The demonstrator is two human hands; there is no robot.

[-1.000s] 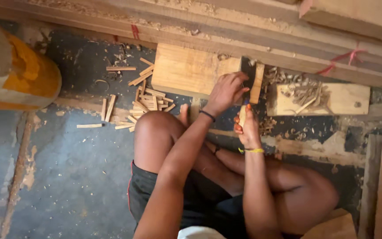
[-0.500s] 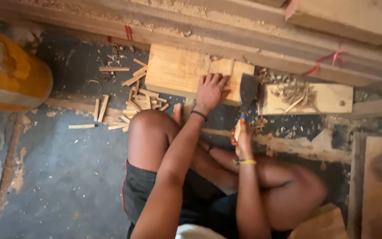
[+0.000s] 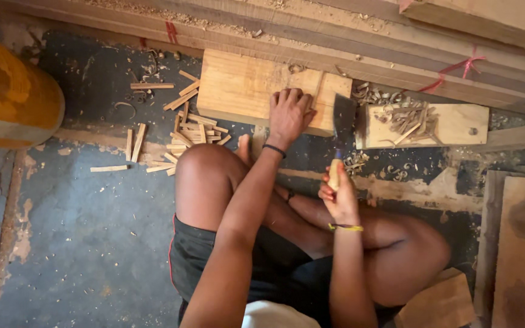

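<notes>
I sit on the floor with bent knees. My left hand rests with curled fingers on a thick pale wooden block and steadies a thin wood strip standing edge-up at its fingertips. My right hand grips the light wooden handle of a hatchet. Its dark blade points up, just right of the block's right end and close to my left hand. A dark band is on my left wrist and a yellow one on my right.
Several split sticks lie scattered left of the block. A flat board with curled shavings lies to the right. Long planks run along the top. A yellow drum stands at left, boards at right, and a wood block by my leg.
My left hand has brought the strip down from an upright hold onto the block. The hatchet blade has risen beside the block's right end.
</notes>
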